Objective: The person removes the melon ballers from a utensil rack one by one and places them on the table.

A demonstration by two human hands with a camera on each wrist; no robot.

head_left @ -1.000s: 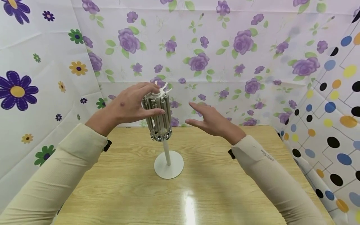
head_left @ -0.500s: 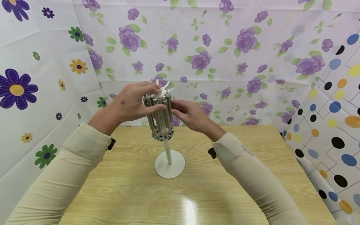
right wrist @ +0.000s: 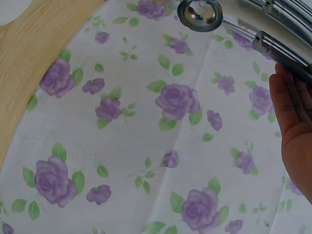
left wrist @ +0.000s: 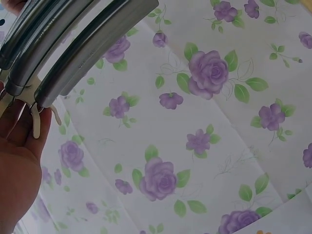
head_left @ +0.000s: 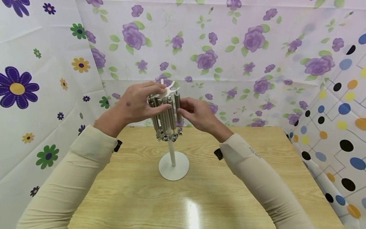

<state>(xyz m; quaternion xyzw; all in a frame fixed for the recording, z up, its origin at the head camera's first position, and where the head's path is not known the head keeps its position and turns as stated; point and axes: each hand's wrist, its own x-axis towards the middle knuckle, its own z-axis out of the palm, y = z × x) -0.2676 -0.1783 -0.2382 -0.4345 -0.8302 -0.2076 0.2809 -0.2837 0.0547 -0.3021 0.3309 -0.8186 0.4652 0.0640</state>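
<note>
A white stand (head_left: pixel 173 165) rises from the wooden table (head_left: pixel 137 190), and several steel spoons (head_left: pixel 164 119) hang from its star-shaped top (head_left: pixel 169 90). My left hand (head_left: pixel 134 105) grips the top and the spoon handles, thumb lying across their front. My right hand (head_left: pixel 197 116) pinches the handle of the rightmost spoon (head_left: pixel 178 108), which stands slightly apart from the rest. In the left wrist view, spoon handles (left wrist: pixel 73 44) hang from white hooks (left wrist: pixel 36 117) by my left palm (left wrist: pixel 17 165). The right wrist view shows a spoon bowl (right wrist: pixel 200 13) and my right fingers (right wrist: pixel 295 122) at its handle (right wrist: pixel 282 53).
Flowered plastic sheets (head_left: pixel 228 57) close in the table at the back and left. A dotted sheet (head_left: pixel 337 111) hangs along the right edge. Bare wood lies around the stand's round base.
My right hand came in from the right and took hold of the rightmost spoon, which now sits a little out from the cluster. My left hand stayed on the rack.
</note>
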